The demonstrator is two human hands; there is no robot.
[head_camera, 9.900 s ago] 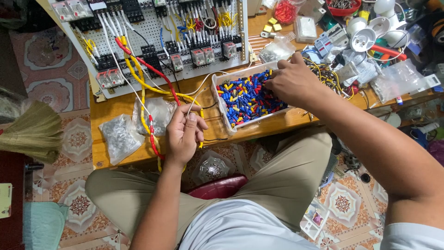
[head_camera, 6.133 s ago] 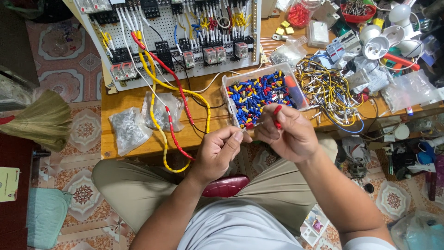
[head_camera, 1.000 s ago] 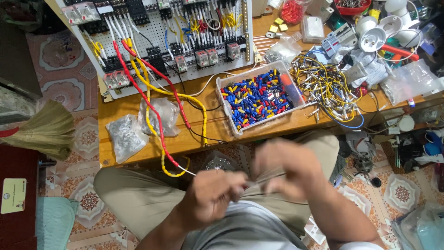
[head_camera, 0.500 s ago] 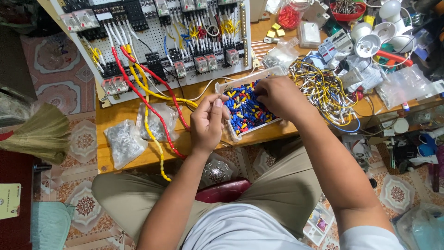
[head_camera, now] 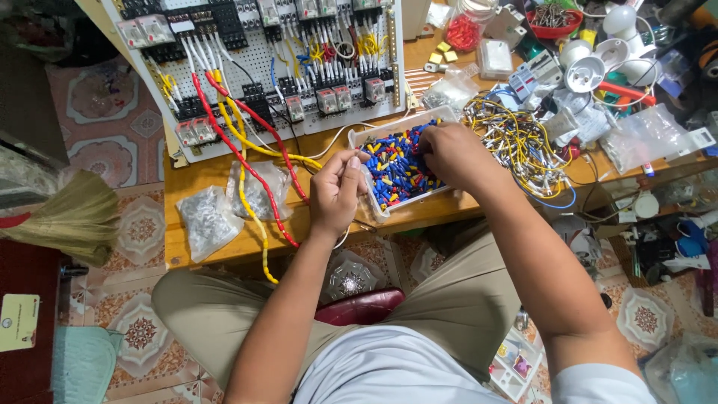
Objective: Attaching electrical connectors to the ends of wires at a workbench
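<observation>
Fingers of right hand among glossy plastic connectors.

Khaki trousers and a white short-sleeved shirt are worn; forearms and hands are left bare.

I sit at a low wooden workbench that runs across the upper half of the frame, its pale orange edge facing my knees. Below it the floor is tiled in a pinkish floral pattern, showing at upper left, lower left and lower right. A straw broom lies at the left edge over the tiles. Beneath me, between my legs, shows a dark red stool seat. A teal woven mat sits in the lower left corner. The light is even and bright, with soft shadows under the bench.
</observation>
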